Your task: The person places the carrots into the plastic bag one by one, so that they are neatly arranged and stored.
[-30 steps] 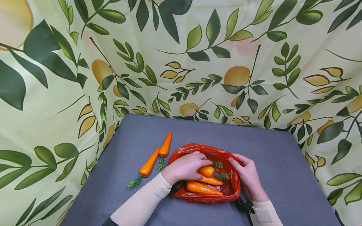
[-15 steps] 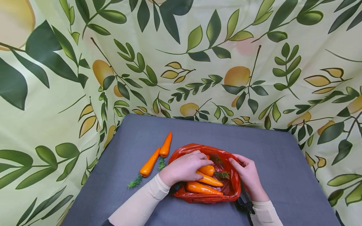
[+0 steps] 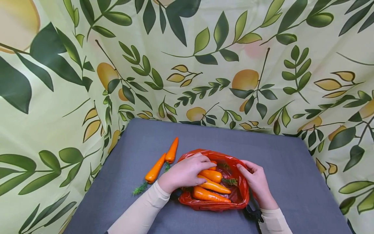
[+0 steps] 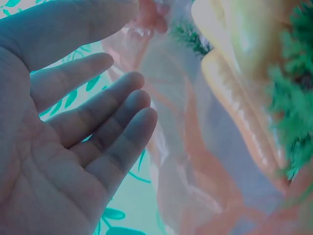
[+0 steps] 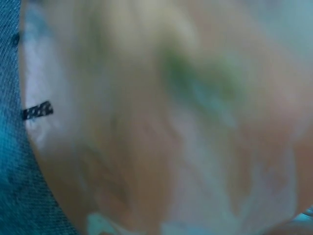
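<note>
A red plastic bag (image 3: 198, 205) lies with its mouth wide on the table, several orange carrots (image 3: 214, 186) inside it. My left hand (image 3: 187, 172) is over the bag's left side, above the carrots. In the left wrist view the left hand (image 4: 73, 142) shows its palm and loosely extended fingers, holding nothing, with the carrots (image 4: 239, 107) beyond. With thumb and fingers my right hand (image 3: 257, 182) grips the bag's right rim. The right wrist view is filled by the blurred bag (image 5: 142, 161), and that hand's fingers are mostly hidden there.
Two more carrots (image 3: 155, 169) lie on the grey table (image 3: 277, 156) left of the bag, green tops toward the front. A cloth (image 3: 187, 81) printed with leaves and fruit hangs behind and at the sides.
My left hand has drawn back a little to the left, uncovering more of the carrots in the bag. The right hand keeps its hold on the rim.
</note>
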A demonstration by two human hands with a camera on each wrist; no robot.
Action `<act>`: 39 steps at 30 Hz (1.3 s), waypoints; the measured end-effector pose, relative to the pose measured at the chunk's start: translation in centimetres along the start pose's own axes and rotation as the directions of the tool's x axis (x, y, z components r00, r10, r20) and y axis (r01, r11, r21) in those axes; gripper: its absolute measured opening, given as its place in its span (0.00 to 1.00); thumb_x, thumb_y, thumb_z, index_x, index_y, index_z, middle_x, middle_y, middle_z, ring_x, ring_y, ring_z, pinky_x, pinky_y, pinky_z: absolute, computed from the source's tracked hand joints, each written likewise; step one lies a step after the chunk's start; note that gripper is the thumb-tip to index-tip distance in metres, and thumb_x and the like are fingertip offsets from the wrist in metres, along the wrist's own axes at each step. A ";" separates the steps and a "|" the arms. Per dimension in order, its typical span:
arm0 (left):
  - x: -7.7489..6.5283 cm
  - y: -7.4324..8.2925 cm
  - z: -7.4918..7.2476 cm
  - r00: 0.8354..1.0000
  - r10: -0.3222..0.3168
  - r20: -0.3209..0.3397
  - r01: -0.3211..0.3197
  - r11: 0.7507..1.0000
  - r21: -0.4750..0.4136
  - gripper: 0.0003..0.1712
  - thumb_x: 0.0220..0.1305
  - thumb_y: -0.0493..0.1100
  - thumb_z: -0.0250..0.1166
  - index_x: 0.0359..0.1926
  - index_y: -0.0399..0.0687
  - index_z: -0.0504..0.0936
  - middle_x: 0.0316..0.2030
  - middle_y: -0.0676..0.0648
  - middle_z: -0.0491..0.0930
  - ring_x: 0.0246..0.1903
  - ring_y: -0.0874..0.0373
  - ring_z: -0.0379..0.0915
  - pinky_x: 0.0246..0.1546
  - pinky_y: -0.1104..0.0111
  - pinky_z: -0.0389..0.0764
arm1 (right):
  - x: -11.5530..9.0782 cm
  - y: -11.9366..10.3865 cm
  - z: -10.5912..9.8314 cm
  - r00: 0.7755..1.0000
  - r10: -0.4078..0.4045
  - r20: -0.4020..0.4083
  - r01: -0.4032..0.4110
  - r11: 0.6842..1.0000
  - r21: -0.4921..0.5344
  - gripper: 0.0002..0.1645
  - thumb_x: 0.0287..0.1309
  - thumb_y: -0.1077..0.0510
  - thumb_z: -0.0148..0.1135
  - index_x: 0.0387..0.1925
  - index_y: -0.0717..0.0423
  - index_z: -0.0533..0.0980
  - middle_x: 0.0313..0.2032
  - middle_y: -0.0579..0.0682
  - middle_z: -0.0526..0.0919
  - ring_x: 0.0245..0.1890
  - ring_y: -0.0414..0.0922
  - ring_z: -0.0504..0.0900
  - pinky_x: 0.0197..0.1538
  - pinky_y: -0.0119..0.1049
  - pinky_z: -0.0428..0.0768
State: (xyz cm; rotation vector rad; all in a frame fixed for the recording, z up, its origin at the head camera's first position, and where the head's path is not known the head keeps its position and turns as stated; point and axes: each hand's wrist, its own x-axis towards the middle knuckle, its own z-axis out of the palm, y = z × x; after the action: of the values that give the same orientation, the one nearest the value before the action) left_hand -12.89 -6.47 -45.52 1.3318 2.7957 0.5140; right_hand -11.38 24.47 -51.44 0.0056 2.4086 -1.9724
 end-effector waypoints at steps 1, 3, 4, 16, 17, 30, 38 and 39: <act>-0.2 -0.1 -0.2 1.000 -0.003 -0.004 0.003 1.000 -0.007 0.35 0.68 0.46 0.80 0.74 0.55 0.84 0.64 0.54 0.85 0.66 0.57 0.77 0.71 0.65 0.80 | 0.0 0.0 0.0 1.000 0.000 0.001 0.000 1.000 0.001 0.23 0.81 0.53 0.67 0.62 0.69 0.84 0.42 0.38 0.94 0.38 0.43 0.94 0.39 0.37 0.93; -0.5 -0.2 -0.5 1.000 -0.012 -0.012 0.012 1.000 -0.021 0.34 0.68 0.47 0.80 0.74 0.55 0.84 0.64 0.53 0.85 0.67 0.56 0.77 0.71 0.64 0.80 | 0.0 0.0 0.0 1.000 0.005 0.002 -0.005 1.000 0.003 0.23 0.81 0.53 0.67 0.62 0.69 0.84 0.43 0.38 0.94 0.39 0.44 0.94 0.40 0.37 0.93; -0.6 -0.4 -0.6 1.000 -0.018 -0.015 0.018 1.000 -0.024 0.34 0.68 0.47 0.80 0.74 0.55 0.84 0.64 0.53 0.85 0.67 0.56 0.77 0.70 0.64 0.80 | 0.0 0.0 0.0 1.000 0.008 0.003 -0.008 1.000 0.004 0.23 0.81 0.53 0.67 0.63 0.69 0.84 0.43 0.38 0.94 0.39 0.43 0.94 0.40 0.38 0.93; -2.3 -1.8 -1.6 0.992 -0.099 -0.081 0.093 0.993 -0.073 0.35 0.67 0.45 0.80 0.74 0.55 0.84 0.65 0.53 0.85 0.65 0.55 0.77 0.67 0.63 0.83 | -0.1 0.0 -0.1 1.000 0.026 0.001 -0.026 1.000 0.007 0.24 0.81 0.52 0.67 0.63 0.68 0.84 0.44 0.43 0.94 0.38 0.44 0.94 0.39 0.38 0.93; -2.5 -1.9 -1.7 0.991 -0.104 -0.090 0.097 0.992 -0.077 0.36 0.67 0.45 0.80 0.74 0.55 0.84 0.64 0.52 0.85 0.65 0.55 0.77 0.67 0.62 0.83 | -0.2 -0.1 -0.1 1.000 0.026 0.001 -0.026 1.000 0.007 0.24 0.81 0.52 0.67 0.63 0.68 0.84 0.44 0.43 0.94 0.38 0.44 0.94 0.40 0.38 0.93; -5.0 -4.3 -2.5 0.969 -0.169 -0.180 0.152 0.983 -0.106 0.36 0.64 0.45 0.82 0.72 0.50 0.85 0.61 0.48 0.85 0.63 0.51 0.80 0.67 0.54 0.84 | -0.1 -0.2 0.0 1.000 0.023 0.010 -0.023 1.000 0.008 0.23 0.81 0.53 0.66 0.62 0.69 0.84 0.42 0.42 0.94 0.37 0.44 0.94 0.39 0.38 0.93; -7.1 -5.4 -2.8 0.935 -0.312 -0.168 0.287 0.945 -0.156 0.36 0.66 0.45 0.82 0.74 0.53 0.84 0.65 0.47 0.84 0.65 0.49 0.79 0.67 0.52 0.85 | -0.1 -0.2 0.1 1.000 0.015 0.010 -0.015 1.000 0.006 0.24 0.81 0.53 0.67 0.62 0.70 0.83 0.41 0.41 0.94 0.36 0.44 0.94 0.39 0.38 0.93; -7.3 -5.5 -2.9 0.929 -0.330 -0.166 0.303 0.938 -0.166 0.36 0.65 0.45 0.82 0.74 0.54 0.84 0.66 0.47 0.84 0.66 0.49 0.79 0.68 0.51 0.84 | -0.1 -0.2 0.1 1.000 0.015 0.009 -0.015 1.000 0.007 0.23 0.81 0.53 0.67 0.62 0.70 0.84 0.41 0.41 0.94 0.36 0.44 0.94 0.39 0.38 0.93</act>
State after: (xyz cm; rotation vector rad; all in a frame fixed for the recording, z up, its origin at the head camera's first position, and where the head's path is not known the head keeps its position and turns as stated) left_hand -12.74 -16.08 -45.43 0.8193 2.9761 0.8386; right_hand -11.30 24.32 -51.25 0.0148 2.3890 -1.9705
